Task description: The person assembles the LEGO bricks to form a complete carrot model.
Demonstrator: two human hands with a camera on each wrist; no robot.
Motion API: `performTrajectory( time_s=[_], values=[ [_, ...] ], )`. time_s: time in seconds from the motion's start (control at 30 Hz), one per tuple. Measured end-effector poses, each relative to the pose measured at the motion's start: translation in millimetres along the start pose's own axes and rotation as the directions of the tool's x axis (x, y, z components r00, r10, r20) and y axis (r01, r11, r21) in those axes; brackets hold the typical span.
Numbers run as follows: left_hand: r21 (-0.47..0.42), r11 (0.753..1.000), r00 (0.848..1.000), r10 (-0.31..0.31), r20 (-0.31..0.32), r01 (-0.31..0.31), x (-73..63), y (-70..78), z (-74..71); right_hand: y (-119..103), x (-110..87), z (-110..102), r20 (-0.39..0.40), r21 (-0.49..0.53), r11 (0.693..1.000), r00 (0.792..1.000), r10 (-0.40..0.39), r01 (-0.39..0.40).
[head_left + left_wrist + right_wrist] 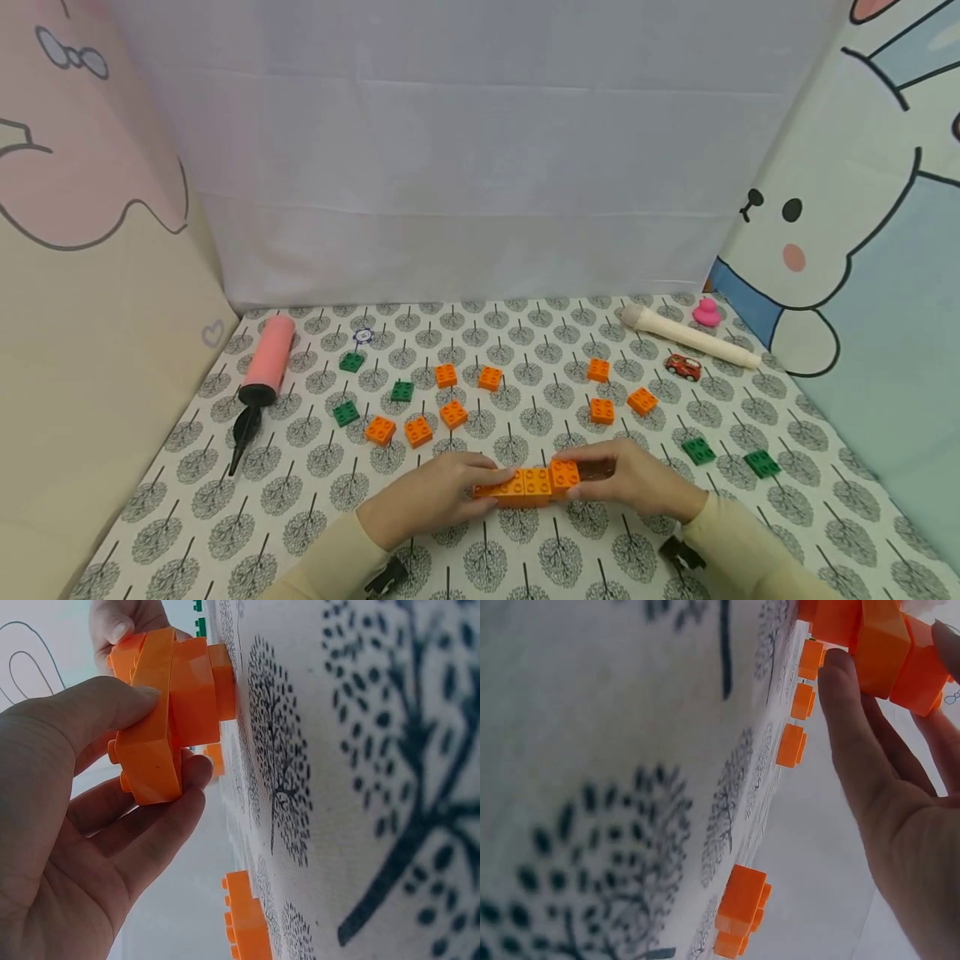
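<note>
Several orange toy building blocks are joined into a stepped row [536, 490] close over the cloth in front of me. My left hand [433, 498] grips the row's left end. In the left wrist view its thumb lies along an orange block [146, 765], with fingers curled at the other side. At the right end, my right hand [641, 479] pinches an orange block [564, 478] between thumb and fingers; this block stands a little higher than those beside it. The right wrist view has fingertips against the orange blocks [881, 656]. The palm partly hides the left end from above.
Loose orange blocks [418, 431] and green blocks [699, 451] lie scattered on the tree-print cloth [480, 554]. At left lies a pink cylinder with a black end [268, 360]. A toy microphone [690, 336], red toy car [683, 367] and pink duck [707, 312] are back right.
</note>
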State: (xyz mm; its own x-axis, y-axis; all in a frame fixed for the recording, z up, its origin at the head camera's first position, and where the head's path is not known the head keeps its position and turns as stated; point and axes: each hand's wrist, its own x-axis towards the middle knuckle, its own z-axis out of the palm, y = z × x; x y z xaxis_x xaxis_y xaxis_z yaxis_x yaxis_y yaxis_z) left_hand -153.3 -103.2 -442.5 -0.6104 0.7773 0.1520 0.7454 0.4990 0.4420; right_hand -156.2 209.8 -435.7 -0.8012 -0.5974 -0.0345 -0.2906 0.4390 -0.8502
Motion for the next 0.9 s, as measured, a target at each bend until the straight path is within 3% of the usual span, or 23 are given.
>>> performTrajectory(
  time_s=[0.4, 0.67, 0.8, 0.9],
  values=[
    [0.001, 1.0, 1.0, 0.005, -0.014, -0.005, 0.5, -1.5, -1.2, -1, 4.2, -2, 0.035, 0.07, 0.998, 0.999, -0.001, -0.002],
    [-0.023, 1.0, 1.0, 0.008, 0.006, -0.008, 0.9, -2.3, -1.1, -1, 0.6, -5, 0.055, -0.034, 0.999, 0.998, -0.03, 0.032],
    [-0.024, 1.0, 1.0, 0.01, 0.014, -0.009, 0.7, -2.0, -0.9, 3, 0.0, -18, -0.046, -0.129, 0.992, 0.999, -0.012, 0.006],
    [-0.021, 1.0, 1.0, 0.01, 0.014, -0.009, 0.4, -1.5, -1.3, 8, 1.2, -32, -0.181, -0.289, 0.957, 0.983, -0.037, -0.018]
  ],
)
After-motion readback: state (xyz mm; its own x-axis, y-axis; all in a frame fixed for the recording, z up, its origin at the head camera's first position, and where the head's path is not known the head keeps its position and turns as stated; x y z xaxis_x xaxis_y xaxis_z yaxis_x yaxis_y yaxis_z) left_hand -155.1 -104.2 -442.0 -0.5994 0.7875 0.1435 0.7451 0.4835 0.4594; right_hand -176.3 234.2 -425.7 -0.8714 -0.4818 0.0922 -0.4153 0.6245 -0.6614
